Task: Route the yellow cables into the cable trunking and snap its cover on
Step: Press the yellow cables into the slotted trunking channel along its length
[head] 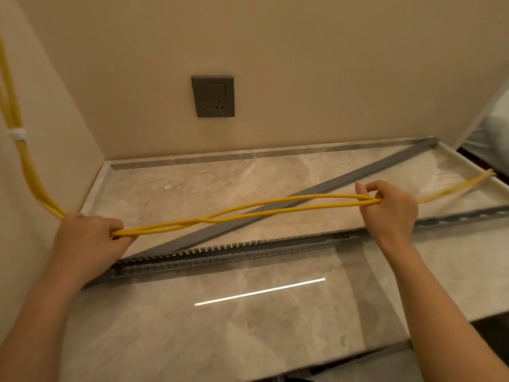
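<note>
surface: glossy grey marble countertop [248,321] | near, left to right: slotted grey cable trunking [220,255], open | behind it, diagonal near-left to far-right: flat grey cover [344,180]

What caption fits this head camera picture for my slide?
Two hands, left hand and right hand, stretch yellow cables above the open trunking; its cover lies nearby.

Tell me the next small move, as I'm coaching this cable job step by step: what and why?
Probably lower both hands, left and right, to lay the yellow cables into the open slotted trunking. The cables are stretched above it, and the cover lies loose on the countertop.
</note>
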Tool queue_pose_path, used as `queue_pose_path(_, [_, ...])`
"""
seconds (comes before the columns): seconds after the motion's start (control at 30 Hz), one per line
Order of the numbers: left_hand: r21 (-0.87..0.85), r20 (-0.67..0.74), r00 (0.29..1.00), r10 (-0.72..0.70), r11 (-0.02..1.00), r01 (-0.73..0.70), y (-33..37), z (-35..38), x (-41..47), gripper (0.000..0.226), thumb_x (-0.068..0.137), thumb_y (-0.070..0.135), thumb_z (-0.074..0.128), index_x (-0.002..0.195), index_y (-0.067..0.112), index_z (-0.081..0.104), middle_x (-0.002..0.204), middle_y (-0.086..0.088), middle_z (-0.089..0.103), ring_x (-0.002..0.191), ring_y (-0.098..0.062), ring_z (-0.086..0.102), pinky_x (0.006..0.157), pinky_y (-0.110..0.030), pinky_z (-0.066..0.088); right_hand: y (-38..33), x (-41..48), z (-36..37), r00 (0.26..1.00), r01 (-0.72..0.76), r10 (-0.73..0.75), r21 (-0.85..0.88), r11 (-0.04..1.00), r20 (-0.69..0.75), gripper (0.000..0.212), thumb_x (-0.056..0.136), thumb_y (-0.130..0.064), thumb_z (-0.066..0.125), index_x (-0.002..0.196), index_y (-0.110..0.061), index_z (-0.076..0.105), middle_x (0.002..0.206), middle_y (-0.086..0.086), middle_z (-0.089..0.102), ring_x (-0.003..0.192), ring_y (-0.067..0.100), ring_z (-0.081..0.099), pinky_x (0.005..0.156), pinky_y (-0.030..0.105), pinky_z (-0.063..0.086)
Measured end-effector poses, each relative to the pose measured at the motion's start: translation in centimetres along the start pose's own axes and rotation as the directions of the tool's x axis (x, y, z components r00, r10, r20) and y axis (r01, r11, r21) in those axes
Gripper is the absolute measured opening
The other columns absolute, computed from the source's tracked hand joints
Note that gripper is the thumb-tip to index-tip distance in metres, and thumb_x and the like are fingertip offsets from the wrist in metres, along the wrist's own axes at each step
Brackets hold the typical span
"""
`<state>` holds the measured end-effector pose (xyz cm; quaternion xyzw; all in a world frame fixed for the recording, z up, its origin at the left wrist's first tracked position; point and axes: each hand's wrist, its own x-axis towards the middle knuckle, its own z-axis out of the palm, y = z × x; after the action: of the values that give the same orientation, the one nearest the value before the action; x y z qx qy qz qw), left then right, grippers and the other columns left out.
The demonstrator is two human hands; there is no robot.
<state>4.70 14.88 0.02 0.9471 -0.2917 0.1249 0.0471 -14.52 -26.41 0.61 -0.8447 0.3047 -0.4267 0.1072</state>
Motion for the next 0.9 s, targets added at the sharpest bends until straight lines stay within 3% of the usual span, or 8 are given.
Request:
queue_pose_path(0.13, [0.039,0.074,0.987,-0.140,0.990,0.137,-2.2,0.7,-0.3,0.054,0.069,0.022,0.077,0.033,0.019,0.036,0.030,0.006,0.037,0.037,-0.020,0.040,0.055,-0.030,0.031,-2.7,-1.6,-0.6,0.999,0.023,-0.022,0.013,1.000,-0.041,0.023,0.083,-0.028,0.067,0.069,-0.010,0.067,0.046,-0.001,0.041,0.043,0.021,0.038,0.046,0.018,0.015])
queue_pose_path(0.27, [0.163,0.186,0.967,-0.173,0.976,0.143,-3.2,0.8,-0.9,0.046,0.065,0.023,0.077,0.037,0.022,0.041,0.034,0.002,0.041,0.045,-0.023,0.049,0.069,-0.038,0.037,-3.6,-3.4,0.3,0.979,-0.032,0.038,-0.037,0.999,0.200,0.022,0.084,-0.032,0.065,0.074,-0.013,0.069,0.057,0.013,0.062,0.062,0.036,0.057,0.054,0.029,0.029])
queue_pose_path(0.4, [0.278,0.127,0.977,-0.173,0.951,0.133,-2.6,0.5,-1.2,0.029,0.065,0.023,0.076,0.046,0.023,0.054,0.047,-0.006,0.056,0.058,-0.027,0.058,0.072,-0.037,0.028,-4.9,-4.6,0.9,0.920,0.058,-0.034,-0.049,0.997,0.389,0.002,0.076,-0.018,0.068,0.077,-0.019,0.070,0.068,0.009,0.068,0.072,0.033,0.061,0.072,0.037,0.037])
queue_pose_path(0.47, [0.281,0.103,0.978,-0.181,0.948,0.146,-2.4,0.5,-1.1,0.020,0.070,0.026,0.069,0.053,0.023,0.059,0.054,-0.006,0.060,0.064,-0.027,0.057,0.077,-0.036,0.027,-6.6,-5.5,1.3,0.866,0.164,-0.143,-0.003,0.986,0.479,0.006,0.075,-0.019,0.066,0.079,-0.022,0.069,0.072,0.004,0.068,0.070,0.026,0.059,0.070,0.034,0.036])
queue_pose_path(0.53, [0.268,0.086,0.980,-0.181,0.951,0.152,-2.3,0.6,-1.2,0.017,0.071,0.026,0.067,0.056,0.023,0.061,0.058,-0.007,0.062,0.068,-0.027,0.057,0.080,-0.036,0.027,-8.9,-6.6,2.1,0.795,0.261,-0.261,0.078,0.962,0.547,0.007,0.078,-0.031,0.064,0.078,-0.024,0.066,0.072,-0.001,0.065,0.063,0.018,0.052,0.059,0.028,0.035])
queue_pose_path(0.6, [0.246,0.060,0.983,-0.171,0.957,0.151,-2.3,0.7,-1.5,0.010,0.069,0.024,0.067,0.060,0.021,0.065,0.062,-0.011,0.065,0.071,-0.029,0.059,0.082,-0.037,0.028,-11.6,-7.7,2.9,0.727,0.326,-0.347,0.146,0.934,0.593,0.021,0.079,-0.045,0.061,0.073,-0.025,0.061,0.066,-0.004,0.059,0.060,0.018,0.050,0.048,0.025,0.027])
queue_pose_path(0.73, [0.231,0.038,0.986,-0.163,0.961,0.150,-3.0,0.5,-2.0,0.005,0.067,0.025,0.066,0.069,0.022,0.068,0.070,-0.011,0.067,0.078,-0.028,0.059,0.085,-0.035,0.025,-16.2,-9.2,3.9,0.597,0.442,-0.513,0.281,0.852,0.617,0.034,0.081,-0.056,0.056,0.077,-0.022,0.059,0.066,0.002,0.063,0.069,0.028,0.059,0.052,0.031,0.027])
queue_pose_path(0.9, [0.111,0.068,0.988,-0.136,0.986,0.128,-3.5,-0.1,-2.6,0.014,0.064,0.028,0.066,0.079,0.026,0.068,0.070,-0.005,0.061,0.086,-0.026,0.053,0.087,-0.033,0.032,-18.6,-9.1,4.2,0.462,0.470,-0.610,0.406,0.784,0.644,0.024,0.084,-0.047,0.058,0.080,-0.023,0.060,0.069,0.001,0.064,0.071,0.027,0.059,0.053,0.032,0.031])
